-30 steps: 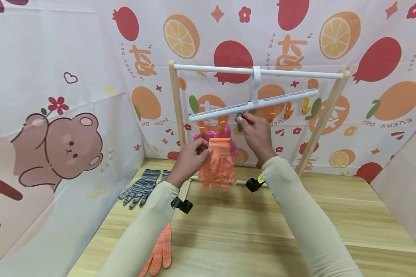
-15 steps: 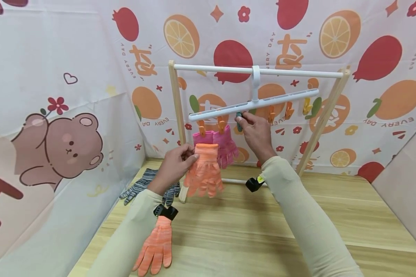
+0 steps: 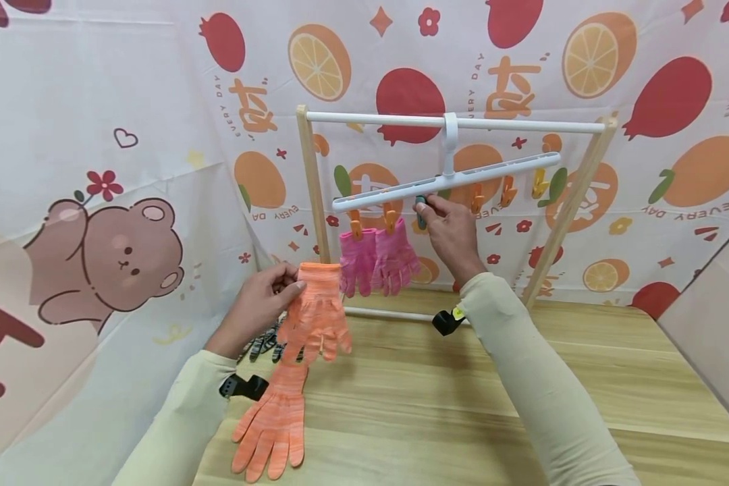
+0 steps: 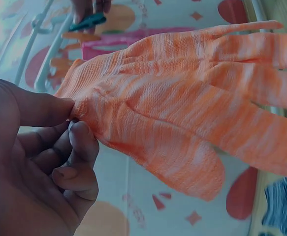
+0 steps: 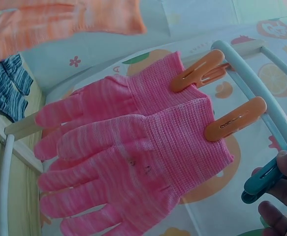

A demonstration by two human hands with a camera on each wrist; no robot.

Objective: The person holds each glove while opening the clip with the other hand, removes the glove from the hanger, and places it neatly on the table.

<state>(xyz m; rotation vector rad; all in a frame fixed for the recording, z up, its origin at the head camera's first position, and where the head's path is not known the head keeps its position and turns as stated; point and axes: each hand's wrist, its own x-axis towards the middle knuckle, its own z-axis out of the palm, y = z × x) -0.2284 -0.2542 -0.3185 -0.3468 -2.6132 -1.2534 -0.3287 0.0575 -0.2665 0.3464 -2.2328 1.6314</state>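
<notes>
The left hand (image 3: 258,304) is at about 9 o'clock from the middle of the head view, with the forearm in a cream sleeve rising from 7 o'clock; its thumb and curled fingers (image 4: 81,147) pinch something. The right hand (image 3: 452,233) is raised toward 12 o'clock, arm stretched forward from 5 o'clock, and its fingertips (image 5: 286,169) make a pinching grip.

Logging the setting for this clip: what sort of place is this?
Likely a staged tabletop booth, not a real laundry room: printed fruit-and-bear backdrop, a wooden table, and a small drying rack with pink gloves clipped on.
</notes>
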